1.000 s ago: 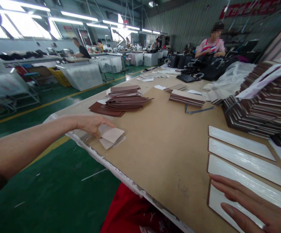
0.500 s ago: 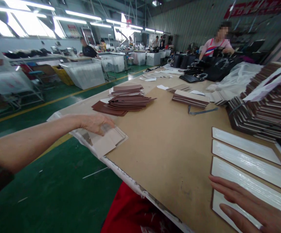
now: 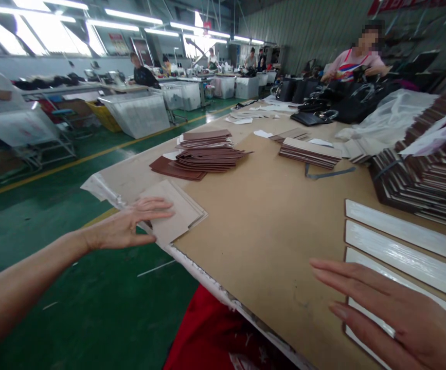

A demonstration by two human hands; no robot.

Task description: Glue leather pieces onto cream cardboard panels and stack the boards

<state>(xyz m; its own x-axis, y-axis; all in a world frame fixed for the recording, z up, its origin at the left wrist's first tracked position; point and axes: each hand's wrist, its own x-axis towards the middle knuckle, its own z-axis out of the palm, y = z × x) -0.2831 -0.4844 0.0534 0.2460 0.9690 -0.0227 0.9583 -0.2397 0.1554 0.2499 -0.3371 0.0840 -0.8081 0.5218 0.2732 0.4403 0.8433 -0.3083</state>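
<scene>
My left hand [image 3: 141, 221] lies with its fingers stretched over the near side of a small pile of beige sheets [image 3: 180, 205] at the table's left edge. The fingertips rest on the top sheet, and the thumb points along its near edge. At the lower right, my right hand [image 3: 396, 308] is held flat with fingers extended and nothing in it. Under and beyond it lie brown-edged panels with shiny white faces [image 3: 404, 234], side by side. The right hand covers much of the nearest panel; whether it touches it I cannot tell.
Brown folded pieces [image 3: 211, 159] lie stacked beyond the beige sheets. A strapped bundle [image 3: 309, 152] and a grey strip [image 3: 331, 173] are mid-table. A tall stack of brown panels [image 3: 419, 174] rises at right. Black bags [image 3: 311, 118] lie near a co-worker [image 3: 356, 67] at the far end.
My left hand has drawn back toward me across the beige sheets, uncovering their far part. The right hand has shifted slightly left over the white panels. The view has moved slightly.
</scene>
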